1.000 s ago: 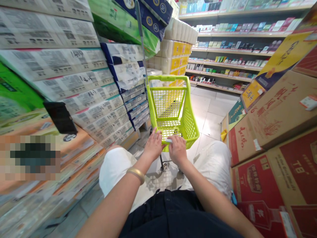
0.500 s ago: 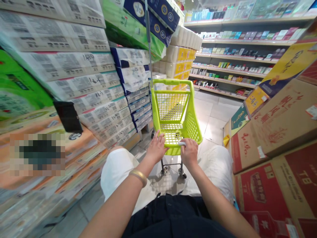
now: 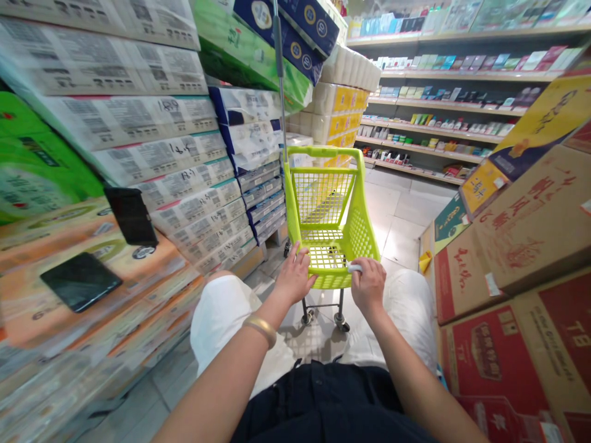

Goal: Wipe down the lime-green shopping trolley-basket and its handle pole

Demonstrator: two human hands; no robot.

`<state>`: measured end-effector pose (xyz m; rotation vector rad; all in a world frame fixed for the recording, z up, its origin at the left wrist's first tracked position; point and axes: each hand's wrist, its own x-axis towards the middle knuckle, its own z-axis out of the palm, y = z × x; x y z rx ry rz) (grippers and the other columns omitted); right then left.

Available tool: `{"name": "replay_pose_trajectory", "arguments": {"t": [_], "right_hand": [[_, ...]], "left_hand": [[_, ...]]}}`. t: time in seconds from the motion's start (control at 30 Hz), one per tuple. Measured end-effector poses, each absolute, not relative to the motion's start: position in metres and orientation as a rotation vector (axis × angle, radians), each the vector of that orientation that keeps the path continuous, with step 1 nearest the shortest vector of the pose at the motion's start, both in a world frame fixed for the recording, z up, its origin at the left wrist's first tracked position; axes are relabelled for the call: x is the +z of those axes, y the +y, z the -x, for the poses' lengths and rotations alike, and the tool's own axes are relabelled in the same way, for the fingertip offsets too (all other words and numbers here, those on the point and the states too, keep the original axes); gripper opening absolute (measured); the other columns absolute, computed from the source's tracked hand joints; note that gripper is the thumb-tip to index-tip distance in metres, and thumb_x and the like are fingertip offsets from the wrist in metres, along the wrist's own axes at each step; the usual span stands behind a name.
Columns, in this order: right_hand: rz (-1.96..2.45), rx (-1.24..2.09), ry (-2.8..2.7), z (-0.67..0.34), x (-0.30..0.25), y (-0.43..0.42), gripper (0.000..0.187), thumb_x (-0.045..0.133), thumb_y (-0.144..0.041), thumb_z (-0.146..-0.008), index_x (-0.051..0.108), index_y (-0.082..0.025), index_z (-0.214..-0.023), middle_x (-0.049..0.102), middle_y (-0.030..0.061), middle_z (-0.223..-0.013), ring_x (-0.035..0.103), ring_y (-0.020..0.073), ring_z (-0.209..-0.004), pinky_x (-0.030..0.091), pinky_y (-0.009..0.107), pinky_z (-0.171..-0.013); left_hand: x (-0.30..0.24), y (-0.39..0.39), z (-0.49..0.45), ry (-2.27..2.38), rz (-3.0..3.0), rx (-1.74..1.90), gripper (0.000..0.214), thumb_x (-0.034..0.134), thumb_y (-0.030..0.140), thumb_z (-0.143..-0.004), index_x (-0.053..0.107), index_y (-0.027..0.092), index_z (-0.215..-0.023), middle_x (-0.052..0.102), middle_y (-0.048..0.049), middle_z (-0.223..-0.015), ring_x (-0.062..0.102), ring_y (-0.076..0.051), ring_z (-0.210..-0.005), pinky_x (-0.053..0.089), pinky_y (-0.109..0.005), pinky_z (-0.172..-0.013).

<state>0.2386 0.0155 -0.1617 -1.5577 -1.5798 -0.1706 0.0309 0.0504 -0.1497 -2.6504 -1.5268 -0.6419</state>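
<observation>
A small lime-green shopping cart (image 3: 368, 227) with a lattice basket stands right in front of me, between my knees. My left hand (image 3: 294, 275) grips the near left corner of its rim, the fingers bent over the edge. At the right part of the same rim is my right hand (image 3: 368, 283), closed around a small white object (image 3: 354, 267). Only its rounded end sticks out to the left, so I cannot make out its kind. It touches or nearly touches the green rim. No goods show inside the basket.
Tall stacks of wrapped tissue packs (image 3: 180, 166) line the left side. A black phone-like device (image 3: 80, 281) lies on an orange pack, with a dark upright object (image 3: 132, 215) behind it. Cardboard cartons (image 3: 521, 234) are piled at the right. Stocked shelves (image 3: 438, 111) stand beyond the tiled aisle.
My right hand has slid a little to the right along the cart's rim with the white object. The left hand keeps its place on the rim. The whole view has shifted slightly.
</observation>
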Motion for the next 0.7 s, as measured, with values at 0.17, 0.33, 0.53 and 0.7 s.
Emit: {"name": "replay_pose_trajectory", "arguments": {"t": [0.17,0.33,0.53,0.7], "right_hand": [[1.485,-0.076,-1.754,-0.194,-0.156,0.016,0.019,0.046,-0.010,-0.081,0.061,-0.021,-0.088,0.063,0.0058,-0.091,0.051,0.0236,-0.092,0.035,0.035,-0.087],[1.373,-0.033,-1.923,-0.177,-0.155,0.014,0.024,0.048,-0.009,-0.081,0.062,-0.022,-0.097,0.065,0.0051,-0.099,0.052,0.0221,-0.097,0.033,0.034,-0.092],[1.576,-0.185,-1.604,-0.230,-0.161,0.010,0.019,0.048,-0.013,-0.083,0.062,-0.021,-0.093,0.064,0.0066,-0.100,0.051,0.0245,-0.102,0.032,0.038,-0.095],[1.588,-0.143,-1.600,-0.211,-0.159,0.012,0.022,0.047,-0.010,-0.081,0.062,-0.020,-0.093,0.064,0.0078,-0.099,0.051,0.0251,-0.100,0.033,0.039,-0.092]], "left_hand": [[-0.147,0.048,-0.032,-1.583,2.664,-0.648,0.042,0.057,0.035,-0.083,0.052,0.013,-0.119,0.048,-0.0156,-0.141,0.013,-0.031,-0.149,0.034,-0.047,-0.119],[-0.146,0.047,-0.028,-1.586,2.679,-0.623,0.045,0.056,0.037,-0.083,0.051,0.012,-0.120,0.048,-0.0164,-0.141,0.014,-0.033,-0.149,0.033,-0.049,-0.118],[-0.147,0.046,-0.030,-1.575,2.659,-0.670,0.043,0.059,0.034,-0.081,0.050,0.013,-0.117,0.047,-0.0145,-0.140,0.015,-0.033,-0.148,0.034,-0.047,-0.118],[-0.147,0.047,-0.032,-1.606,2.666,-0.692,0.043,0.059,0.033,-0.081,0.050,0.015,-0.119,0.047,-0.0146,-0.141,0.014,-0.032,-0.149,0.034,-0.048,-0.118]]}}
